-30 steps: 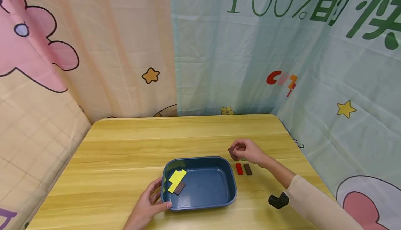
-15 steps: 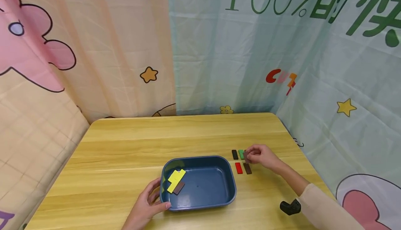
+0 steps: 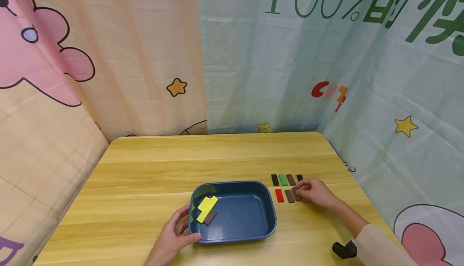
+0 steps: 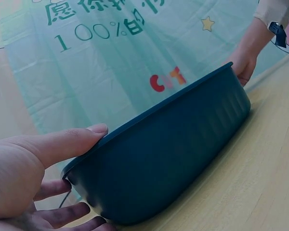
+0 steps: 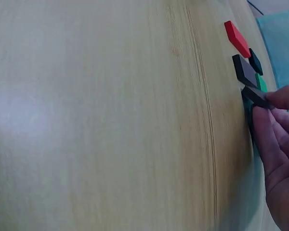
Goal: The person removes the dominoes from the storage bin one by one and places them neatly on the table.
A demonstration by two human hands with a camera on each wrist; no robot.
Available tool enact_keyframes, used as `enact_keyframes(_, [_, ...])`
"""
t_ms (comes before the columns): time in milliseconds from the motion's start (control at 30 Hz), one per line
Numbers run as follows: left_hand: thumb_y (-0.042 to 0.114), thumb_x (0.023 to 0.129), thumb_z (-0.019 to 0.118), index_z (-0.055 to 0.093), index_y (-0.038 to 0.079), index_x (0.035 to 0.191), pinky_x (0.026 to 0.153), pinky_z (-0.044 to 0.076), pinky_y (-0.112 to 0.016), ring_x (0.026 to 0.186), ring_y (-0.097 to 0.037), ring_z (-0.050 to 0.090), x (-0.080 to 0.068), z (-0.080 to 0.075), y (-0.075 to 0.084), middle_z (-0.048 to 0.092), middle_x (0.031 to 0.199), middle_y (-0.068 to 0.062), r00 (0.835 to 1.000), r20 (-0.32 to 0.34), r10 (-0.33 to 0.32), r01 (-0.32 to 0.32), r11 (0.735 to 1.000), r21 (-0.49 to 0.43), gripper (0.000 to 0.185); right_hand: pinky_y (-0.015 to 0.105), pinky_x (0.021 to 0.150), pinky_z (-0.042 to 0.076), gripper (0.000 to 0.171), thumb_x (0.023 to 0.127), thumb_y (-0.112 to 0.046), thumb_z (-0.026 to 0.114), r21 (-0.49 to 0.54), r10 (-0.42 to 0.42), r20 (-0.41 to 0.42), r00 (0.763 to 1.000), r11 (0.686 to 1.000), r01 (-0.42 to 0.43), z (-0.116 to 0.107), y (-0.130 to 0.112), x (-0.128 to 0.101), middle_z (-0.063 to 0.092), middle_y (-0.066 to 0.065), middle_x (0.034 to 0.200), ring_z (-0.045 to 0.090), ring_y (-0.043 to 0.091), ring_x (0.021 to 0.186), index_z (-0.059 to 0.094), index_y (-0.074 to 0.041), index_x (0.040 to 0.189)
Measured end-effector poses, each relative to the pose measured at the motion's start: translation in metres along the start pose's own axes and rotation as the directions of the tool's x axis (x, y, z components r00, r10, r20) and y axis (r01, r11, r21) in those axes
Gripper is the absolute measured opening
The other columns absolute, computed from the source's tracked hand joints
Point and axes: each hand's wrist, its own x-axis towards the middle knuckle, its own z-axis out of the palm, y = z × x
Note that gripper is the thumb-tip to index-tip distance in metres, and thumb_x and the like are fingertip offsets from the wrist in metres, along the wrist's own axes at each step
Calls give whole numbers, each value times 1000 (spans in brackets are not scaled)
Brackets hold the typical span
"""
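Note:
My left hand [image 3: 174, 233] grips the left end of a dark blue plastic bin [image 3: 235, 242], its thumb over the rim and its fingers against the outside wall. Inside the bin, at its left end, lie several yellow tiles [image 3: 206, 207] and a brown tile [image 3: 210, 217]. To the right of the bin, my right hand [image 3: 316, 193] pinches a small brown rectangular tile [image 5: 256, 96] between thumb and fingers, low over the table. Just left of it lie another brown tile [image 3: 289, 196] and a red tile [image 3: 279, 195].
Behind these runs a far row: a black tile [image 3: 275, 179], a green tile [image 3: 283, 179], a brown tile [image 3: 291, 179] and another black tile [image 3: 299, 177], partly hidden by the hand. A black device [image 3: 344, 250] is at the right sleeve. Printed curtains [image 3: 253, 76] enclose the wooden table [image 3: 145, 169].
My right hand has moved rightward along the tiles with a brown tile in its fingers, uncovering tiles of the far row. My left hand stays on the bin.

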Motion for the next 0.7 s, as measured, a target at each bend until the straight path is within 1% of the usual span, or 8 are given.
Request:
enact_keyframes(133, [-3,84,83,35,-5,154,102,50,-29,139,-44,45,0,0,0,40,153,-27,1000,2,-1,1,1000,-4,85,28,63,58,13,92,-5,73,-90,6,-41,999,996,-9,3,-5,1,68,4,84,64,18,73,71,4,102])
enact_keyframes(233, [-3,83,84,35,-5,154,101,51,-29,138,-43,46,-1,0,1,41,153,-27,1000,-4,-2,2,1000,-8,86,27,61,57,12,92,-5,74,-138,20,-60,998,990,-28,5,-8,1,67,2,82,63,16,69,71,3,100])
enact_keyframes(300, [-3,82,84,35,-4,154,100,51,-29,137,-43,46,-1,0,1,41,152,-27,1000,-8,-3,3,1000,-10,86,26,60,57,10,91,-5,75,-156,29,-75,997,987,-40,6,-10,1,65,2,80,63,16,67,72,2,98])
enact_keyframes(467, [-3,82,84,35,-5,153,100,51,-28,137,-43,47,0,0,0,41,152,-28,1000,-10,-4,4,1000,-7,86,28,58,53,8,89,-5,75,-213,11,-96,995,977,-31,8,-13,-1,63,0,76,60,16,64,71,0,95])
enact_keyframes(600, [-2,83,84,35,-5,153,100,51,-28,137,-43,47,0,0,0,41,152,-28,1000,-8,0,0,1000,2,86,28,57,51,8,89,-5,75,-240,1,-105,994,970,-26,9,-12,-1,63,0,75,59,16,63,71,0,94])
enact_keyframes(700, [-3,82,84,36,-5,153,100,51,-28,137,-43,47,0,0,0,41,152,-27,1000,-8,2,-2,1000,2,86,27,57,51,7,89,-5,75,-249,12,-117,993,968,-41,9,-11,-1,63,0,75,58,15,63,71,-1,94])
